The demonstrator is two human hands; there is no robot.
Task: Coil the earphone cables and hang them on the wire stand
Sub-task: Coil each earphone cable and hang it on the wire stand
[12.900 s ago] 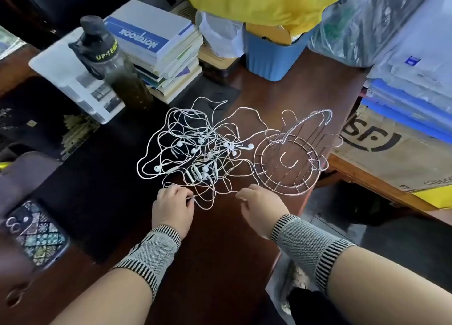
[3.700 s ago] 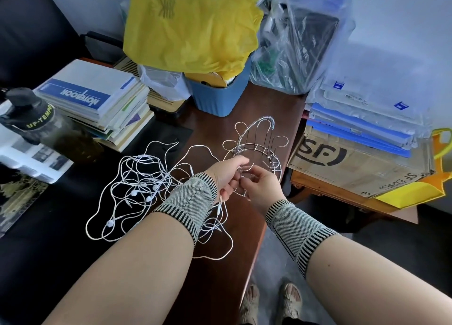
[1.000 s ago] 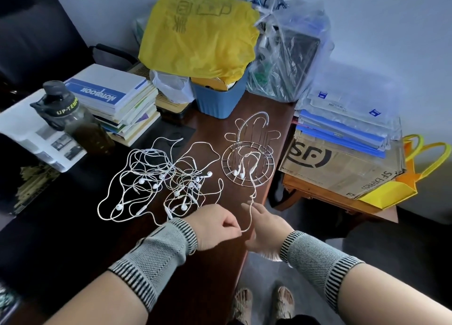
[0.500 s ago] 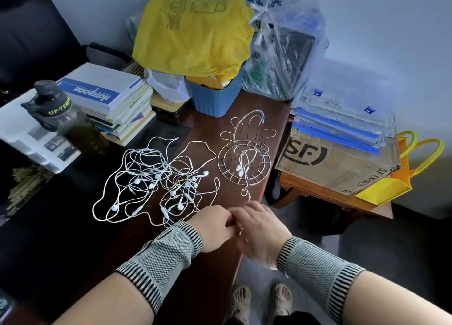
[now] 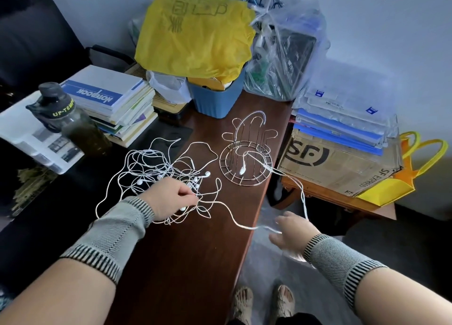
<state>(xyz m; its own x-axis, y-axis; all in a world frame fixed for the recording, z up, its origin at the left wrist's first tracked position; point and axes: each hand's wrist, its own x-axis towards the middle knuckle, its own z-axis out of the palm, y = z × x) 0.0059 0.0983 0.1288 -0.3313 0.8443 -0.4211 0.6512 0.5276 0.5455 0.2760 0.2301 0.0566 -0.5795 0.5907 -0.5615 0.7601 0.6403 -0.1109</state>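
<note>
One dark wooden table [image 5: 186,263] underneath everything, running from the near edge up to the wall. Beyond its right edge, a cardboard box [image 5: 340,165] marked SF, topped with a stack of blue and clear folders [image 5: 342,119]. At the far end, a yellow bag [image 5: 195,33] slumped over a blue bin [image 5: 217,99], just beside a clear plastic bag [image 5: 283,48]. Far left, a stack of notebooks [image 5: 110,99] with a dark bottle [image 5: 71,121] close in front of it. Mid-table, a loose tangle of earphone cables [image 5: 156,168], white, spread flat with several earbuds showing among the loops. Just right of the tangle, the wire stand [image 5: 245,163], upright on its round base, one earbud dangling inside it and its cord trailing off the table's right edge. Left hand [image 5: 168,198] at the near side of the tangle, fingers curled, pinching one cord. Right hand [image 5: 291,236] out past the table edge, blurred, fingers spread loosely, a white cord running across them; hard to tell whether actually gripped. Both wrists in grey knitted bands with striped cuffs.
</note>
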